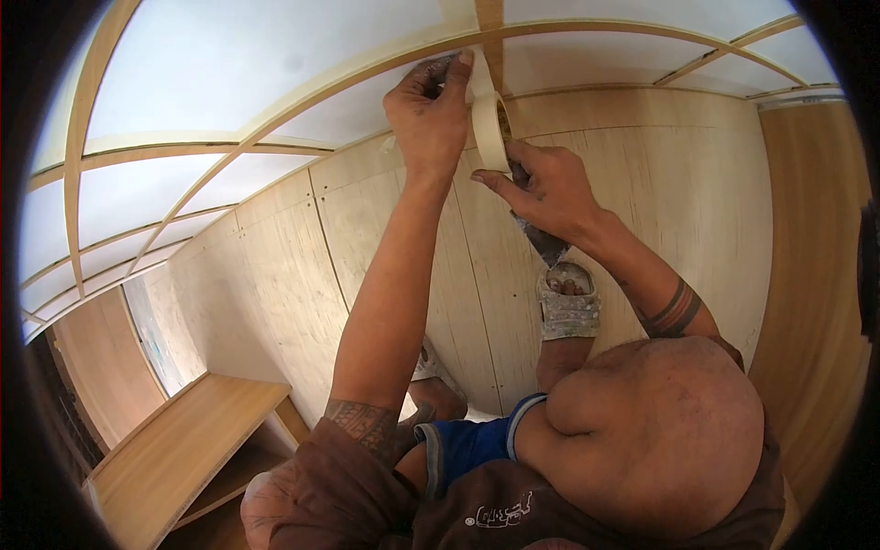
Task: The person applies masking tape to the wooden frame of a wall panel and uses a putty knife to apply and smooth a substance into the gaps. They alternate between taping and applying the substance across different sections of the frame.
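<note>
My left hand (429, 115) is raised to the wooden grid frame (316, 92), its thumb and fingers pinching the free end of pale masking tape. A short strip runs from there down to the roll of masking tape (489, 133), which is tilted on its side. My right hand (550, 188) grips the lower edge of that roll, thumb stretched along its underside. Below the same hand a putty knife (543, 242) sticks out, its blade smeared with white; the palm hides its handle.
White panels (192, 73) fill the wooden grid. Light plywood sheets (596, 192) with seams and screw holes lie beyond my hands. A wooden shelf unit (197, 412) stands at lower left, and a brown wood panel (811, 238) at right. My sandalled foot (568, 307) is below the knife.
</note>
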Demonstrator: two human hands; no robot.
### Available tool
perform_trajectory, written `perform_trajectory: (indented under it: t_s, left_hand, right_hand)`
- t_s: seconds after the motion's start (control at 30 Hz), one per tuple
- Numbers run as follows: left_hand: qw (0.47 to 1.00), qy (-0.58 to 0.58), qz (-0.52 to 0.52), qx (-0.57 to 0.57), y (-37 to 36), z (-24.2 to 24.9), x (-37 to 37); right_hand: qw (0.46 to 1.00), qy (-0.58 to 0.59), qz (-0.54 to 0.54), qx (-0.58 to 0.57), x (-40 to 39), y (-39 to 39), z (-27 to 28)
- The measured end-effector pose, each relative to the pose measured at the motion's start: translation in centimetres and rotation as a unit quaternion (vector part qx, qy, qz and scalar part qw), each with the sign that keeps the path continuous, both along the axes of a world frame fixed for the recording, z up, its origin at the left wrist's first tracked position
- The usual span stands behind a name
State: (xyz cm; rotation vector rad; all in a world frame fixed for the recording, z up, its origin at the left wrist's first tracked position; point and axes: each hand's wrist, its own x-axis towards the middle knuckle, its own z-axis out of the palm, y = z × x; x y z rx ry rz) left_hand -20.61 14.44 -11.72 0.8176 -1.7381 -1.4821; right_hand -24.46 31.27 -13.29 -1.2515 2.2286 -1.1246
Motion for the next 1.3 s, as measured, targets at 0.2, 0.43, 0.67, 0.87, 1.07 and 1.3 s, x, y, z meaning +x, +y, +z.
perform_trajectory:
  t_s: [0.2, 0.43, 0.67, 0.87, 1.07, 1.3]
  left_hand:
    - [1.000, 0.012, 0.002, -0.005, 0.1, -0.1, -0.1]
    - [1.000, 0.002, 0.013, 0.000, 0.4, 0.4, -0.2]
    - [1.000, -0.015, 0.015, -0.021, 0.4, 0.6, -0.3]
    - [0.999, 0.006, 0.020, -0.031, 0.4, 0.4, -0.4]
    - [0.999, -0.005, 0.032, -0.034, 0.5, 0.8, -0.5]
    - [0.992, -0.048, 0.074, -0.092, 0.5, 1.2, -0.2]
  right_hand:
    - [1.000, 0.001, -0.002, -0.003, 0.0, 0.1, 0.1]
    - [1.000, 0.016, -0.001, 0.003, -0.1, -0.2, 0.2]
    - [1.000, 0.013, 0.002, 0.001, -0.2, -0.5, 0.1]
    - [1.000, 0.002, 0.003, 0.007, -0.2, -0.6, 0.1]
    - [1.000, 0.007, 0.001, 0.012, -0.2, -0.7, -0.2]
    - [1.000, 0.010, 0.002, 0.013, -0.2, -0.8, -0.3]
